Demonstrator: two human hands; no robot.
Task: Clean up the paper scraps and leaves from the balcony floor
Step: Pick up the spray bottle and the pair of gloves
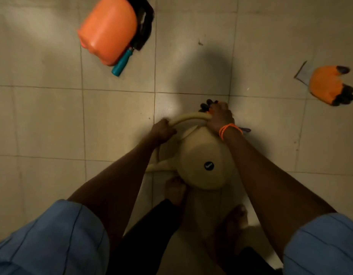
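A beige plastic bucket [203, 165] is tipped so its round base with a black sticker faces me. My left hand [163, 132] is closed on the left of its curved rim. At the far right of the rim, my right hand [219, 118] grips it together with an orange glove with black fingertips [206, 105]. A second orange and black glove [330, 86] lies on the tiles at the right, partly over a paper scrap [302, 73]. A small bit of leaf or debris [200, 42] lies on the floor ahead. The bucket's mouth is hidden.
An orange jerrycan [108, 30] lies at the upper left beside a black bag [144, 22] and a teal-handled tool [122, 62]. My bare feet [175, 189] stand just below the bucket. Something small and purple [245, 129] shows by my right wrist. Beige floor tiles [52, 120] surround everything.
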